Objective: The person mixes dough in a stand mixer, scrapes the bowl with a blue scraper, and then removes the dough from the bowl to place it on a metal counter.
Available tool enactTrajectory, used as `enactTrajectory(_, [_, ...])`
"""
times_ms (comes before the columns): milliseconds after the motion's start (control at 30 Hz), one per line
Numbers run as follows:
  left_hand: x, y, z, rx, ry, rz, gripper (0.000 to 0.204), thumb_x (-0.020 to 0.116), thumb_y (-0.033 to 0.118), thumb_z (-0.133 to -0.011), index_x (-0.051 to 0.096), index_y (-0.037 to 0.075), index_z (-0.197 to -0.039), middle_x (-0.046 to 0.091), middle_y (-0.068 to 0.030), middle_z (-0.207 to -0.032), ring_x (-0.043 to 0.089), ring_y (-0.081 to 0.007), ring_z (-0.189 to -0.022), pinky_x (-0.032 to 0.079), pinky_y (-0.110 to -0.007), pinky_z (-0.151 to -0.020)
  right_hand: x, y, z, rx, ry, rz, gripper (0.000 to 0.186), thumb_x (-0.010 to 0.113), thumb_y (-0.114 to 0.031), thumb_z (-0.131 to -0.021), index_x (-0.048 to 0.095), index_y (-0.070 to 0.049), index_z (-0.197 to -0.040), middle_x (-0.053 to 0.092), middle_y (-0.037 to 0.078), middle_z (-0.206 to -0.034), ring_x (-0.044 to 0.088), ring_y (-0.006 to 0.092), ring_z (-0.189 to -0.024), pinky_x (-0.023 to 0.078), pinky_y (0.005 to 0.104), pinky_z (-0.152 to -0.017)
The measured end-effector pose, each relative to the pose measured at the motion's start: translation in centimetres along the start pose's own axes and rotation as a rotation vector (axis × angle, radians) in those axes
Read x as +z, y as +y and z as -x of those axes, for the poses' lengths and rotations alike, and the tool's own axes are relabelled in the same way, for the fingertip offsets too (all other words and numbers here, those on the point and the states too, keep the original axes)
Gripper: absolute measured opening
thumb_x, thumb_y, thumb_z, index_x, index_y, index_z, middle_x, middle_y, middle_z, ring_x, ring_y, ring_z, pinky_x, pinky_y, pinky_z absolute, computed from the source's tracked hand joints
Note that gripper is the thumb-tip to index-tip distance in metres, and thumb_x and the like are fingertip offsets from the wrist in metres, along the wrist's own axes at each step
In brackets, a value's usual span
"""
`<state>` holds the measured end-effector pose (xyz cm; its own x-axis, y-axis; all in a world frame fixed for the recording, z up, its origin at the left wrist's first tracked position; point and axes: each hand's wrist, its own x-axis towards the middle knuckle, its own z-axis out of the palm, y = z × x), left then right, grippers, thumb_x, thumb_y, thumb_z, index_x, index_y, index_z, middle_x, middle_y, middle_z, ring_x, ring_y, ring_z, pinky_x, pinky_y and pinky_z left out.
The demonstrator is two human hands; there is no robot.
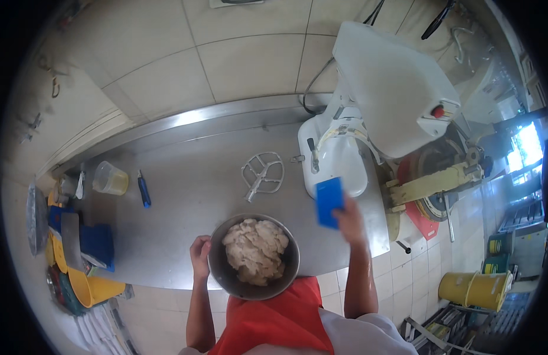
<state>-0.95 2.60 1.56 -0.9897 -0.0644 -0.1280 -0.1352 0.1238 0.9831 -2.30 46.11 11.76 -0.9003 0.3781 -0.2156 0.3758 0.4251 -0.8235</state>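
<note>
A metal mixing bowl (216,269) stands at the table's front edge, close against my red apron. Pale, lumpy dough (256,248) fills much of it. My left hand (200,254) is closed on the bowl's left rim. Out to the right, my right hand (349,220) grips a flat blue dough scraper (328,203), held up over the table in front of the mixer's base; the hand is slightly blurred. Beyond the bowl, a flat beater attachment (263,176) lies on the steel table.
A white stand mixer (395,89) occupies the back right. A blue-handled tool (144,189) and a clear plastic tub (111,178) rest on the steel table (185,201) at left. Blue and yellow containers (93,287) crowd the left end. A larger machine (436,177) stands past the right edge.
</note>
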Motion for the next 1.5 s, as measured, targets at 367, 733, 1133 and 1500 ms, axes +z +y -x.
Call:
enactTrajectory(367, [-1.7,1.4,-4.7,0.042,-0.331,-0.124,0.028,0.077,0.016,-0.079,0.060,0.002,-0.096,0.054,0.0031,-0.065,0.049,-0.0077,-0.056,0.039,-0.023,-0.054,8.9,11.8,-16.4,-0.061,0.157,0.643,0.061,0.072,-0.018,-0.083,0.050,-0.002,-0.137,0.054,0.027,-0.128,0.049,0.0472,-0.118,0.044,0.0535,-0.099])
enactTrajectory(733, [1.4,6.7,-2.7,0.367,-0.444,-0.239,0.023,0.066,0.008,-0.065,0.044,0.006,-0.070,0.041,-0.0093,-0.054,0.044,-0.0239,-0.047,0.037,-0.036,-0.049,20.3,-7.1,6.3,-0.606,-0.241,0.521,0.036,0.066,-0.040,-0.084,0.072,-0.005,-0.094,0.071,0.018,-0.093,0.066,0.0400,-0.089,0.051,0.0467,-0.083])
enactTrajectory(1133, [2.9,9.0,2.5,0.769,-0.594,-0.653,0.021,0.068,0.011,-0.065,0.047,0.009,-0.070,0.052,-0.0089,-0.059,0.056,-0.0332,-0.057,0.043,-0.046,-0.056,13.2,3.4,21.8,-0.666,-0.293,0.365,0.045,0.075,-0.036,-0.077,0.068,-0.003,-0.106,0.066,0.020,-0.104,0.060,0.0368,-0.107,0.048,0.0465,-0.093])
enactTrajectory(1500, [12.9,12.2,8.2,0.792,-0.647,-0.844,0.019,0.066,0.010,-0.066,0.048,0.008,-0.071,0.054,-0.0123,-0.058,0.057,-0.0368,-0.058,0.044,-0.048,-0.057,16.7,10.0,9.0,-0.163,-0.753,0.086,0.048,0.061,-0.046,-0.084,0.072,-0.001,-0.099,0.073,0.015,-0.091,0.070,0.0233,-0.085,0.054,0.0386,-0.075])
